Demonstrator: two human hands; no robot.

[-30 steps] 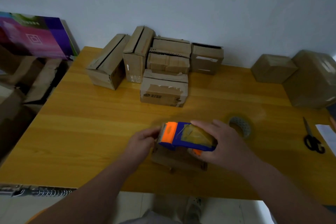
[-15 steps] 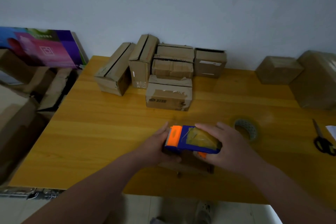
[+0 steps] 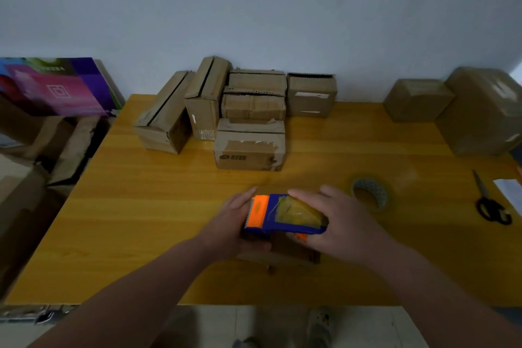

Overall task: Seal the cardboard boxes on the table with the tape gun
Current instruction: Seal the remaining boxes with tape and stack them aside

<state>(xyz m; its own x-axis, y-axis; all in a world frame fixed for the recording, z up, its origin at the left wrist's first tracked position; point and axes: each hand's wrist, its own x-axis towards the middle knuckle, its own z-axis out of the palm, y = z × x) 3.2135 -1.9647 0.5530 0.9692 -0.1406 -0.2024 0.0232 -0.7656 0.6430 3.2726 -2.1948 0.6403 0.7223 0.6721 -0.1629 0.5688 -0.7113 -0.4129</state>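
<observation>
A blue and orange tape gun (image 3: 278, 215) sits on top of a small cardboard box (image 3: 285, 253) near the front middle of the yellow wooden table (image 3: 141, 206). My right hand (image 3: 343, 224) grips the tape gun from the right, fingers curled over its roll of clear tape. My left hand (image 3: 233, 227) holds the small box at its left end, thumb along the front and fingers behind the gun's orange head. Most of the small box is hidden under the gun and both hands.
Several cardboard boxes (image 3: 248, 118) are piled at the back middle of the table, two more boxes (image 3: 452, 110) at the back right. A tape roll (image 3: 370, 195) lies right of my hands, black scissors (image 3: 491, 203) and paper at the right edge. More cartons stand left of the table.
My left hand slid in against the small box's left end beside the gun's orange head. The tape gun and my right hand stay on the box. The view shifted slightly.
</observation>
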